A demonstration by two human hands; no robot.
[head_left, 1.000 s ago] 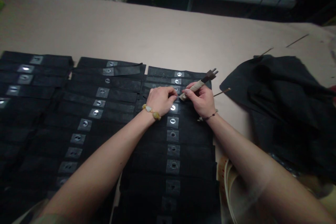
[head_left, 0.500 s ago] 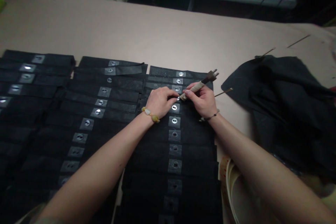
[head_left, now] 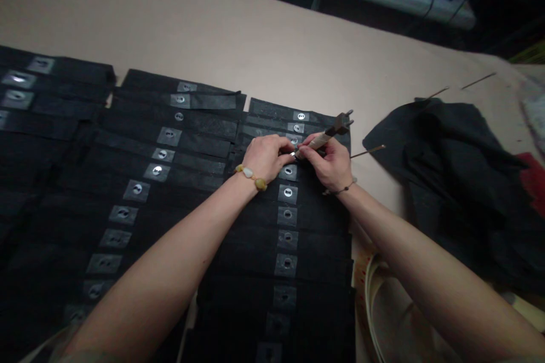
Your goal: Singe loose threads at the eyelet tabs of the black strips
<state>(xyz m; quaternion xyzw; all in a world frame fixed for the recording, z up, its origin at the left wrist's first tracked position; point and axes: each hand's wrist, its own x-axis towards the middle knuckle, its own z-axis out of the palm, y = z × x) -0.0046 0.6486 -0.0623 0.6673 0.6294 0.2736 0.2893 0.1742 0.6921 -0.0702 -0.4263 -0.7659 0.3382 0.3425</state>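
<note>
"Where are your hands?"

"Center frame, over the black fabric strips. My right hand clamps a tape-wrapped tool; my left hand curls, fingers together, beside its tip."

"Holding anything?"

"I can't tell; my fingertips hide the tip."

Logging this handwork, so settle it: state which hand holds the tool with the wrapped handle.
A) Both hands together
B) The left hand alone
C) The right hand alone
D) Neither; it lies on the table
C. The right hand grips the wrapped handle of the tool, while the left hand, with the beaded bracelet, sits beside the tool's tip, not on the handle, above the black strips.
</note>
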